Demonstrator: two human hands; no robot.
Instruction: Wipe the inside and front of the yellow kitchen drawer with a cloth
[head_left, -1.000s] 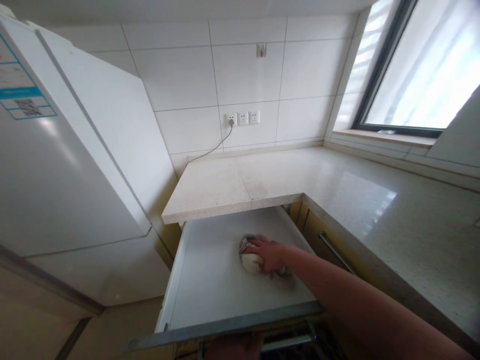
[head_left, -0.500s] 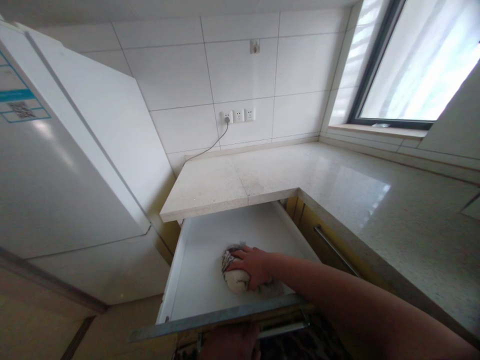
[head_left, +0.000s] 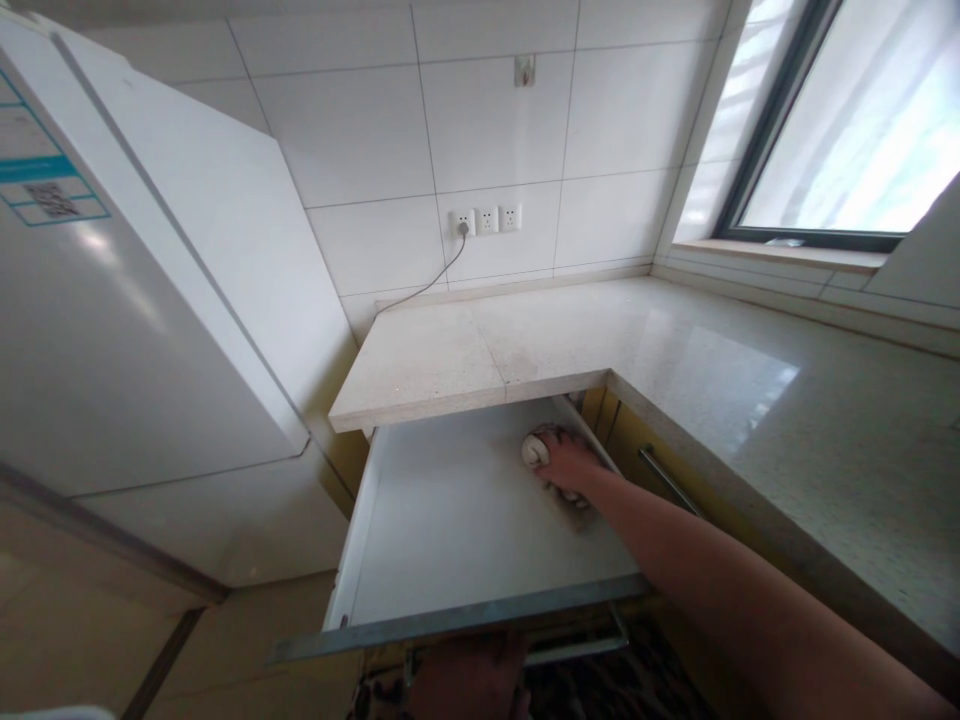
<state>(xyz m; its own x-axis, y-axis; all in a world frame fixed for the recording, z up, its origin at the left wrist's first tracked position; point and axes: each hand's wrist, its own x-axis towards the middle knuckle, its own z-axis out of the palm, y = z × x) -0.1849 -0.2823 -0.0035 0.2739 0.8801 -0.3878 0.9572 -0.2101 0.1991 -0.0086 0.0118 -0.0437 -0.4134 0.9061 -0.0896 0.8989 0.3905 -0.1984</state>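
My right hand (head_left: 571,462) presses a bunched cloth (head_left: 535,451), pale with dark patterned patches, onto the white bottom of the pulled-out drawer (head_left: 435,520). It is toward the back right of the drawer, near the side wall. The fingers are wrapped over the cloth, and part of it sticks out below the palm. In the shade under the drawer front, my left hand (head_left: 471,682) is closed around the metal drawer handle (head_left: 577,650); its fingertips are hard to see.
An L-shaped pale countertop (head_left: 720,390) overhangs the drawer at the back and right. A white fridge (head_left: 187,300) stands on the left. Beside the drawer is a yellow cabinet with a bar handle (head_left: 671,482). A cord (head_left: 427,290) runs from the wall sockets (head_left: 486,219).
My right hand has slid the cloth from the drawer's front middle to its back right. The left hand stays at the handle. The view has shifted slightly.
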